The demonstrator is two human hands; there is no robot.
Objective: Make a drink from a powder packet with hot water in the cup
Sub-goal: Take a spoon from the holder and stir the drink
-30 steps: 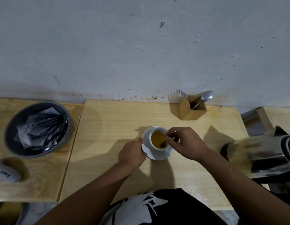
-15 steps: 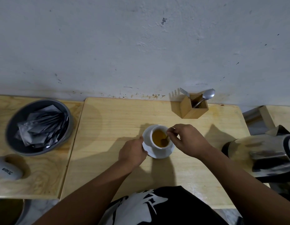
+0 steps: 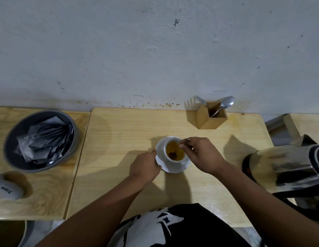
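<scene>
A white cup (image 3: 168,158) stands on a white saucer (image 3: 174,168) in the middle of the wooden table (image 3: 119,139). Amber liquid fills the cup. My right hand (image 3: 199,154) pinches a small spoon (image 3: 173,154) whose bowl dips into the drink, with dark powder on it. Fingers of my left hand (image 3: 144,168) rest on the saucer's left rim. A grey bowl (image 3: 69,122) at the left holds several silver powder packets (image 3: 42,139).
A steel kettle (image 3: 289,168) stands at the right table edge. A wooden holder (image 3: 211,117) with a fork and a spoon sits by the wall. A white object (image 3: 7,190) lies at the front left on a second wooden board.
The spoon's bowl has moved around inside the cup, from the right side toward the middle. My left hand has stayed on the saucer. The view has shifted slightly.
</scene>
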